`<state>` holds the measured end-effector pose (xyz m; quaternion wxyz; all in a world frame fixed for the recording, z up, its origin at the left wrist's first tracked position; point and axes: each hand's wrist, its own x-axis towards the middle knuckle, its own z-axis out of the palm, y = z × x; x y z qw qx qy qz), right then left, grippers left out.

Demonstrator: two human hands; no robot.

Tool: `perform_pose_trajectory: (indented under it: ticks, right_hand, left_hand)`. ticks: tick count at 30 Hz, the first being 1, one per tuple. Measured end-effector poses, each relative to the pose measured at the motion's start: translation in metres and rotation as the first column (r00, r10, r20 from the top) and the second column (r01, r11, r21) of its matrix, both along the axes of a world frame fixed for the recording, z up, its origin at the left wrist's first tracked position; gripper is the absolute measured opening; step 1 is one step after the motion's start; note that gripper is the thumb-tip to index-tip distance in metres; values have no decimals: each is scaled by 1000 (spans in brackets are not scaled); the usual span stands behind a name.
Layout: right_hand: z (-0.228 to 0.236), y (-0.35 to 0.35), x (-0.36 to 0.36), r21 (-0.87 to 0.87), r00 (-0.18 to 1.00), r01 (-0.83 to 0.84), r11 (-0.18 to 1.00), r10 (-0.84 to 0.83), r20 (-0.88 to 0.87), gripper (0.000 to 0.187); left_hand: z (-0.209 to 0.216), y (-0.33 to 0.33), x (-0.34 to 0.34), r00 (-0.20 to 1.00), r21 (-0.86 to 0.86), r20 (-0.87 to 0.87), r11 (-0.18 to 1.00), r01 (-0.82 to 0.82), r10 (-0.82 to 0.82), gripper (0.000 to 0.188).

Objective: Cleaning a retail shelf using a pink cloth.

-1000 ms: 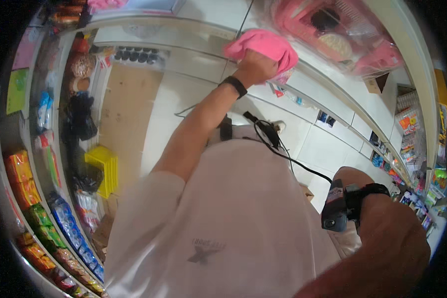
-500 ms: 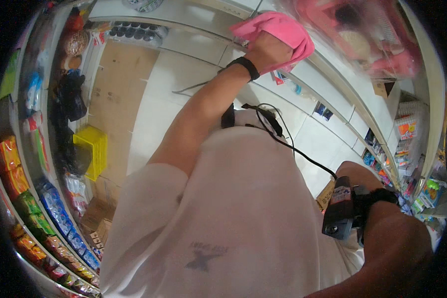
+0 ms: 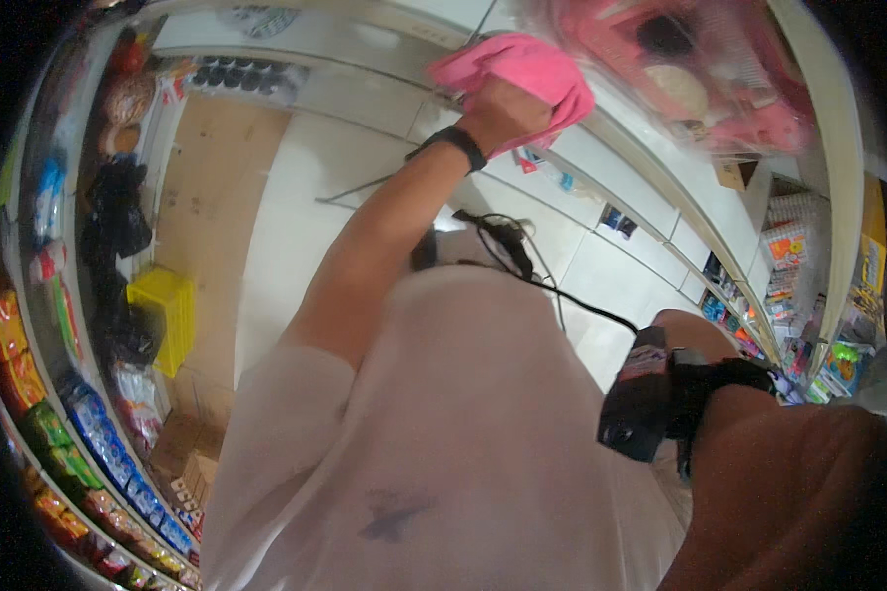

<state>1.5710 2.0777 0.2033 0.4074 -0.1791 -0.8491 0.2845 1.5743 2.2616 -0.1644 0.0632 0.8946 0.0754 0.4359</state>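
My left hand (image 3: 511, 110) is stretched forward at the top of the view, closed on a bright pink cloth (image 3: 537, 61). The cloth bunches over and around the fingers, hiding most of them, and lies against the edge of a white shelf (image 3: 626, 158). A dark band circles the left wrist. On the right, a black boxy device (image 3: 641, 399) is strapped around my right arm, with a black cable running from it. Beyond the strap only a bit of skin of my right hand or wrist (image 3: 698, 333) shows; its fingers are hidden.
Clear plastic packaging with pink items (image 3: 700, 69) stands right of the cloth. Shelves of colourful packets (image 3: 108, 433) curve along the left. A yellow basket (image 3: 172, 315) sits by a brown cardboard sheet (image 3: 217, 187). Small packaged goods (image 3: 788, 246) fill the far right.
The whole scene has shifted slightly left in view. My left hand still grips the pink cloth, which keeps about the same place along the shelf edge. The right arm has turned a little.
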Motion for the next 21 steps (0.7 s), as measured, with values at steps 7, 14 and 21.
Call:
perform_pose_trajectory:
  ticks: [7, 14, 21]
  right_hand:
    - [4, -12, 9, 29, 998, 57, 998, -57, 2, 12]
    - [4, -28, 14, 55, 993, 107, 993, -104, -56, 10]
    - [0, -40, 26, 73, 988, 149, 986, -145, -51, 7]
  left_hand:
    - [13, -5, 13, 999, -32, 16, 998, 48, -48, 22]
    - [14, -4, -2, 1000, -7, -22, 1000, 19, -19, 25]
    - [25, 4, 8, 990, 64, 130, 997, 46, -54, 19]
